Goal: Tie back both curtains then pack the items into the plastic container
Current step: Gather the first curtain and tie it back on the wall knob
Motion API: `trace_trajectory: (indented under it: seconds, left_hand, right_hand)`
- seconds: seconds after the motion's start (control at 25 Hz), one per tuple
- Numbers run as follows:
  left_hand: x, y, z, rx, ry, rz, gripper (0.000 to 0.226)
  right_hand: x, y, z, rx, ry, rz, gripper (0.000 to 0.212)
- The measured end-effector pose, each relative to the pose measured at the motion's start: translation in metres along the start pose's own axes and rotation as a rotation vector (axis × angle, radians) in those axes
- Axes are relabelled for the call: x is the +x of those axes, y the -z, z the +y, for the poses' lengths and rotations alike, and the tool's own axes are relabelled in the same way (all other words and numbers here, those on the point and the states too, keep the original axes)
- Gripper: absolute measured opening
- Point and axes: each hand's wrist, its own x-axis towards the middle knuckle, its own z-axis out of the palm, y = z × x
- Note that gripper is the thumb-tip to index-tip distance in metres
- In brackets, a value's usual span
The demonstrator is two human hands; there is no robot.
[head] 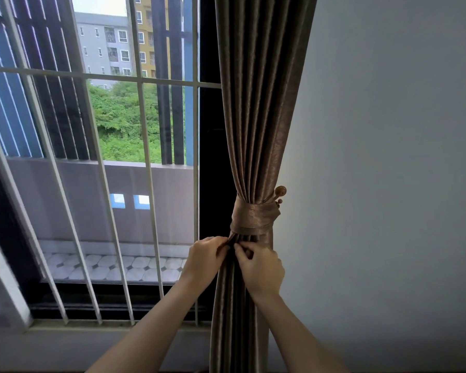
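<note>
A brown curtain (pixel 256 103) hangs gathered at the right side of the window. A matching fabric tieback (pixel 250 218) is wrapped around it and loops onto a wooden wall hook (pixel 280 190). Just under the tieback, my left hand (pixel 205 258) pinches the curtain's left folds. My right hand (pixel 261 266) pinches the folds beside it. Both hands touch the fabric directly below the band. The second curtain and the plastic container are out of view.
A window with white metal bars (pixel 143 117) fills the left and centre, with a balcony and buildings beyond. A plain grey wall (pixel 388 157) lies to the right of the curtain. The window sill (pixel 92 327) runs below.
</note>
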Motion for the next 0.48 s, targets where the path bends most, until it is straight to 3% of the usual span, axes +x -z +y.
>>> trace_trajectory:
  seconds: [0.24,0.48]
  left_hand:
    - [0.002,0.001,-0.001,0.023,0.019,-0.034,0.014]
    - [0.007,-0.002,-0.003,0.076,0.054,-0.059,0.013]
  right_hand:
    - [0.007,0.0,-0.01,-0.013,-0.037,0.01,0.023]
    - [0.006,0.007,0.004,0.202,0.081,-0.105,0.014]
